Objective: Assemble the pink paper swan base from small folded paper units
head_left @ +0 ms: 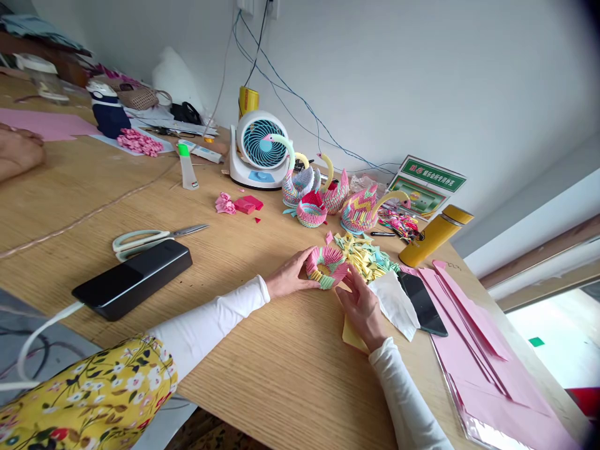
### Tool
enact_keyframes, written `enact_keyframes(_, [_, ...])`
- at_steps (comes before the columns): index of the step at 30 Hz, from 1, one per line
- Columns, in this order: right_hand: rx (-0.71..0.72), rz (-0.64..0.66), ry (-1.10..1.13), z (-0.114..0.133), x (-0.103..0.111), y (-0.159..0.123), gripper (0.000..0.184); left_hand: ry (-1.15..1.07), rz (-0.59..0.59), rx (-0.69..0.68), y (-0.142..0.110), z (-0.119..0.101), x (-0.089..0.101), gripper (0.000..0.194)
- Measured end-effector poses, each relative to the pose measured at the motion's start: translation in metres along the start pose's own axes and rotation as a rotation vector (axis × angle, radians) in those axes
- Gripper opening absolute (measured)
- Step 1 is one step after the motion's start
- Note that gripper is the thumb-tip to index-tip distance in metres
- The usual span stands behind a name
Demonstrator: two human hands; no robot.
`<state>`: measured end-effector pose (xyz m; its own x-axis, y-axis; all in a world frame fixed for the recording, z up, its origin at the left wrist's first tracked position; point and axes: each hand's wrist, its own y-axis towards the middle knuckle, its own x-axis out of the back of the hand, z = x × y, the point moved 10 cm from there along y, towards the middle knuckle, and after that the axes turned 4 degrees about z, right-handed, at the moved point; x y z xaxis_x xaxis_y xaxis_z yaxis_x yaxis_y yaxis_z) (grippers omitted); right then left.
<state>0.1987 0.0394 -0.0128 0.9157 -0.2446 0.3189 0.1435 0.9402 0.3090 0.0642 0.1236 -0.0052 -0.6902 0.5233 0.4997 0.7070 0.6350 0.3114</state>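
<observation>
Between my two hands is a ring of folded paper pieces (323, 255), mostly pink with yellow and green parts, above the wooden table. My left hand (291, 275) grips its left side, thumb and fingers around the rim. On the other side, my right hand (360, 306) has its fingertips closed at the ring's right edge. Just beyond it lies a pile of yellow and green folded paper pieces (365, 256). A crumpled white tissue (396, 305) and a yellow paper stack (352, 336) lie beside and partly under my right hand.
Paper swans (359, 209) and a small paper basket (311, 212) stand behind, near a fan (263, 150). Scissors (150, 240) and a black power bank (135, 281) lie left. A phone (419, 300), pink paper (482, 350) and a yellow flask (434, 237) are right. Another person's hand (19, 150) rests far left.
</observation>
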Motion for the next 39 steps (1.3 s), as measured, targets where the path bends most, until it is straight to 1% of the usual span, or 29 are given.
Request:
enact_keyframes(9, [0.028,-0.022,-0.006,0.002,-0.0001,-0.0017,0.066,-0.038,0.011,-0.017,0.0005,0.0059,-0.0011,0.086])
enact_keyframes(11, [0.032,-0.007,0.011,0.0041,-0.0016,-0.002,0.061,-0.024,0.005,-0.014,0.0007,0.0067,-0.0001,0.087])
enact_keyframes(13, [0.024,0.012,0.036,0.0042,-0.0037,-0.0018,0.052,-0.005,-0.004,-0.013,0.0008,0.0067,0.001,0.09])
enact_keyframes(16, [0.011,0.005,0.048,0.0009,-0.0035,-0.0009,0.039,0.016,-0.013,-0.022,0.0009,0.0058,0.0016,0.092])
enact_keyframes(19, [0.018,-0.004,0.046,-0.0014,-0.0027,0.0,0.035,0.023,-0.017,-0.029,0.0009,0.005,0.0012,0.091])
enact_keyframes(23, [0.026,0.016,0.016,0.0013,-0.0042,-0.0001,0.036,0.033,-0.035,-0.026,0.0009,0.004,0.0019,0.09])
enact_keyframes(30, [0.058,0.023,-0.145,0.0064,-0.0071,-0.0037,0.051,0.071,-0.105,-0.015,0.0008,0.0027,0.0086,0.089])
enact_keyframes(34, [0.064,0.016,-0.186,0.0076,-0.0074,-0.0045,0.053,0.09,-0.094,-0.027,0.0013,0.0013,0.0073,0.093])
enact_keyframes(39, [0.066,-0.002,-0.21,0.0085,-0.0071,-0.0055,0.051,0.116,-0.095,-0.03,0.0013,0.0048,0.0054,0.091])
